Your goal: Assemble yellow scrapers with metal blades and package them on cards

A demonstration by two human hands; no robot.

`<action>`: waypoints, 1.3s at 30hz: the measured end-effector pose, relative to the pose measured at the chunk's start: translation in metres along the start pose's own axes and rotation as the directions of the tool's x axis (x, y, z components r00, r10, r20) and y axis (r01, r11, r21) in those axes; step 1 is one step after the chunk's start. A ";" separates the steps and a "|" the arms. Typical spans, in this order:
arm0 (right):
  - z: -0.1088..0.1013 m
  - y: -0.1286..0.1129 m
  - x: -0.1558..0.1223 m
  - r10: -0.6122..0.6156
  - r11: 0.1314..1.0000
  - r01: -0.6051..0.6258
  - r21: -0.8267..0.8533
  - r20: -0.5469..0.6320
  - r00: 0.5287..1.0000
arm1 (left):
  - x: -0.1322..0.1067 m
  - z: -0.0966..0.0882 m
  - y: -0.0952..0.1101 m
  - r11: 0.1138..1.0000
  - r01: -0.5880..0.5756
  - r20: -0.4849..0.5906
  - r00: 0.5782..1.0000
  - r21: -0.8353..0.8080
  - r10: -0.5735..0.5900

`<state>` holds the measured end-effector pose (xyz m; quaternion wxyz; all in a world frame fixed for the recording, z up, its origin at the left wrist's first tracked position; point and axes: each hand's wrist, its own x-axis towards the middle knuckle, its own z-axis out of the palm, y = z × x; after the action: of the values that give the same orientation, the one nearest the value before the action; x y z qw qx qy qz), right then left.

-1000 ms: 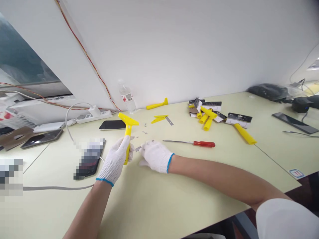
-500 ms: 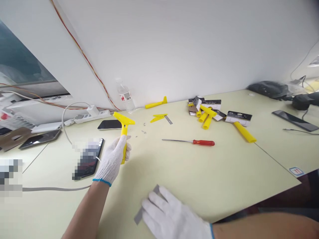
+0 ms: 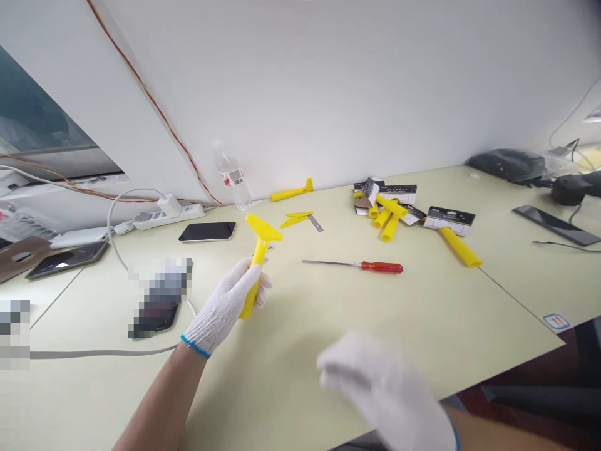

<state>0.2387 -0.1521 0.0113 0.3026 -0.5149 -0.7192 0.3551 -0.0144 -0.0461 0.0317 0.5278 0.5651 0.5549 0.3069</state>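
My left hand (image 3: 237,291), in a white knit glove, is wrapped round the handle of a yellow scraper (image 3: 263,235) with its wide head up. My right hand (image 3: 380,382), gloved too, is smeared by motion above the table's front part. Its fingers are curled, with a blurred grey strip between them that looks like the flat metal blade. Beyond the left hand lie yellow plastic scraper parts (image 3: 297,219) and another grey blade (image 3: 315,223). A small screw (image 3: 270,247) shows behind the scraper head.
A red-handled screwdriver (image 3: 381,267) lies mid-table. Carded yellow scrapers (image 3: 387,219) are piled behind it, with another scraper (image 3: 460,246) to the right. A yellow scraper (image 3: 292,190) and a bottle (image 3: 235,185) are by the wall. Phones (image 3: 207,232) and a power strip (image 3: 169,218) are left.
My left hand has moved right with the scraper. My right hand has lifted off the table and moved right, fingers curling; the blade under it is gone from the tabletop.
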 end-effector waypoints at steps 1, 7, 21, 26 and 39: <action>-0.013 -0.002 0.015 0.058 0.994 -0.056 0.097 -0.021 0.998 | -0.001 0.001 0.000 1.000 -0.007 0.056 0.998 -0.010 0.007; -0.065 0.009 0.104 0.155 0.818 -0.159 0.552 0.055 0.986 | 0.003 0.007 0.010 0.999 -0.044 0.162 0.986 -0.007 0.045; -0.077 0.021 0.179 0.052 0.756 -0.052 0.652 0.020 0.998 | 0.047 0.019 0.042 1.000 0.017 0.000 1.000 -0.009 -0.017; -0.072 0.007 0.178 -0.197 0.833 0.270 0.483 -0.198 0.960 | 0.056 0.022 0.034 0.995 0.059 0.034 0.998 -0.082 -0.056; -0.065 0.009 0.184 0.040 0.839 -0.034 0.543 0.000 0.999 | 0.049 0.018 0.032 0.998 0.044 0.055 0.998 -0.054 -0.041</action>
<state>0.2425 0.0388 0.0529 0.4333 -0.4240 -0.5773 0.5470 0.0218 0.0012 0.0452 0.5643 0.5465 0.5436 0.2955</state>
